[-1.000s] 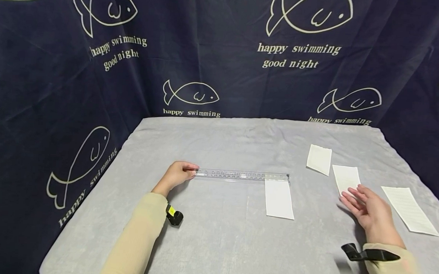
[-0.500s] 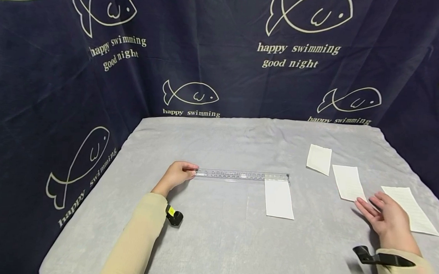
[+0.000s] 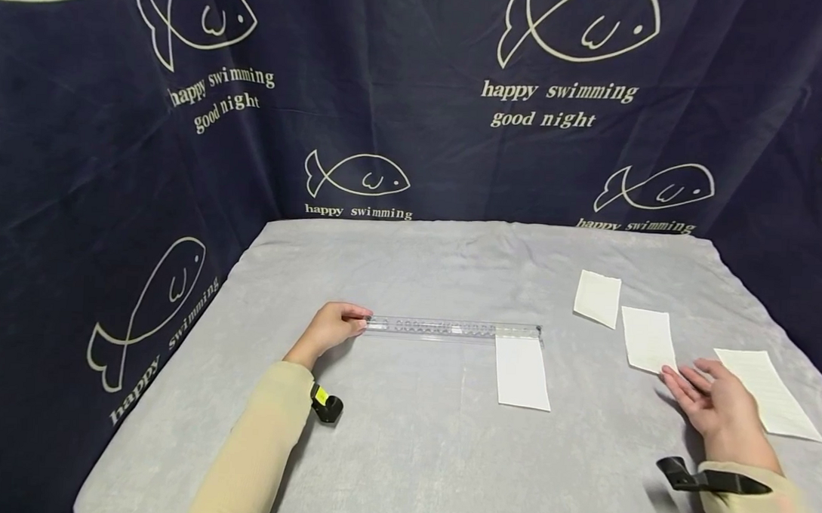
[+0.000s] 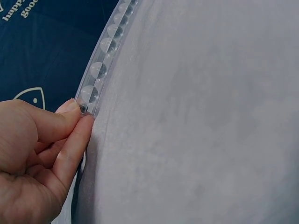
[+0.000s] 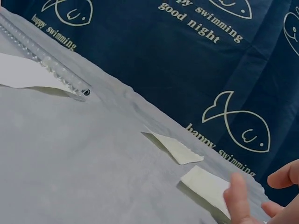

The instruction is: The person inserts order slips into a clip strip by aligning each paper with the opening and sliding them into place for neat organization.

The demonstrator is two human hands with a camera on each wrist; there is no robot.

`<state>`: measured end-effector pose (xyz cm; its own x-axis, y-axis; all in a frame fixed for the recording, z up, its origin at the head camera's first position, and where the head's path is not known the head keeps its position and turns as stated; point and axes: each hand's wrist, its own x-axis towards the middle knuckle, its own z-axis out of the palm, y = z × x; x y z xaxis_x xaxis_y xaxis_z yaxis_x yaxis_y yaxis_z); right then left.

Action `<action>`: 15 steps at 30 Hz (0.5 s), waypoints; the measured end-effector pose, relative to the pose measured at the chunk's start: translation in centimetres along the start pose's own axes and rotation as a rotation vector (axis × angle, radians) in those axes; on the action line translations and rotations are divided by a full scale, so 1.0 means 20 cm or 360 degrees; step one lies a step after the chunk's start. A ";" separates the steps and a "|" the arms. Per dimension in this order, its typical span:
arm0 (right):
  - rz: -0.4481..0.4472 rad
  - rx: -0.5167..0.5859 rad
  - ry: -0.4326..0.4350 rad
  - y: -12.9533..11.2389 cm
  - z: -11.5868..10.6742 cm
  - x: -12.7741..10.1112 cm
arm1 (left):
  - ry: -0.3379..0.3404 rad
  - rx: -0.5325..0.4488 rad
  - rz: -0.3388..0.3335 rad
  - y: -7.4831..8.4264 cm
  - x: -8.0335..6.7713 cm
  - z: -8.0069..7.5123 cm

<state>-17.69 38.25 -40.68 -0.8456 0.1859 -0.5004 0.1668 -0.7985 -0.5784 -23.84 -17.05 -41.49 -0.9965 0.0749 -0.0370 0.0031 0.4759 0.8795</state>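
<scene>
My left hand (image 3: 330, 329) pinches the left end of a clear plastic ruler (image 3: 429, 328) between thumb and fingers. The left wrist view shows this grip close up, with a row of round shapes along the ruler (image 4: 98, 70). The ruler's right end lies across the top edge of a white paper strip (image 3: 524, 374). My right hand (image 3: 728, 415) has its fingers loosely extended, fingertips at the lower right corner of another white paper piece (image 3: 648, 340). In the right wrist view, fingers (image 5: 238, 196) partly cover that paper.
A smaller paper piece (image 3: 597, 298) lies farther back, left of the one at my fingertips. A longer lined paper strip (image 3: 769, 393) lies to the right, partly behind my right hand. Grey cloth (image 3: 404, 452) covers the table, with dark blue curtains (image 3: 442, 137) around it.
My right hand has moved right and toward me along the paper, then slightly back left. The paper at its fingertips has shifted a little away. The left hand and ruler stay put.
</scene>
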 end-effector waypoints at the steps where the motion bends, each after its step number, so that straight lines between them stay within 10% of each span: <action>1: -0.0088 -0.0077 0.0059 0.01 0.01 -0.01 | -0.0002 0.0004 0.0026 0.00 -0.01 0.00; 7: -0.0707 -0.0754 0.0598 0.09 0.09 0.00 | -0.0011 -0.0006 0.0020 0.00 -0.01 0.00; 15: -0.0823 -0.1892 0.0761 0.15 0.10 0.06 | 0.0001 0.0030 -0.0050 -0.01 0.01 0.01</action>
<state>-19.21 34.82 -41.70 -0.7290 0.6782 -0.0929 0.4232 0.3398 -0.8399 -24.01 -17.00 -41.69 -0.9962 0.0591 -0.0641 -0.0266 0.4946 0.8687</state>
